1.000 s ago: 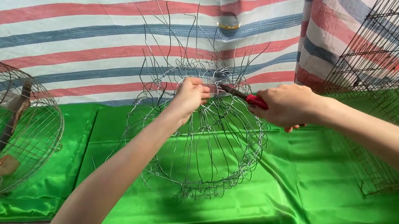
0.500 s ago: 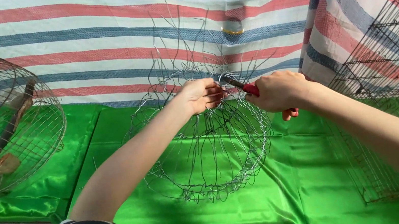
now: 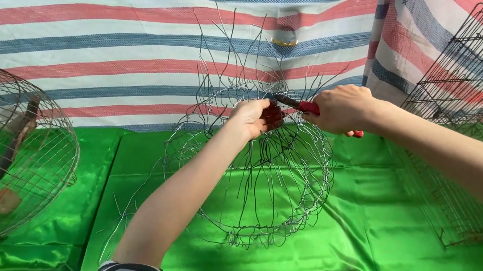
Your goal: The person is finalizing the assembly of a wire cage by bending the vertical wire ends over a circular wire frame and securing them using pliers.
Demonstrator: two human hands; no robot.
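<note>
A half-woven round wire basket frame (image 3: pixel 259 176) stands on its side on the green satin cloth (image 3: pixel 374 199), loose wire ends sticking up and outward. My left hand (image 3: pixel 252 118) pinches wires at the top rim of the frame. My right hand (image 3: pixel 344 109) grips red-handled pliers (image 3: pixel 306 106), whose dark jaws reach left to the wires beside my left fingers. Both hands are at the upper edge of the frame, close together.
A finished round wire basket (image 3: pixel 4 148) lies on its side at the left with a stick and a small block inside. A dark rectangular wire cage (image 3: pixel 478 92) stands at the right. A striped tarpaulin (image 3: pixel 118 52) hangs behind.
Both hands have shifted slightly right and up along the rim, and the pliers' jaws have closed in on the wires by my left fingers.
</note>
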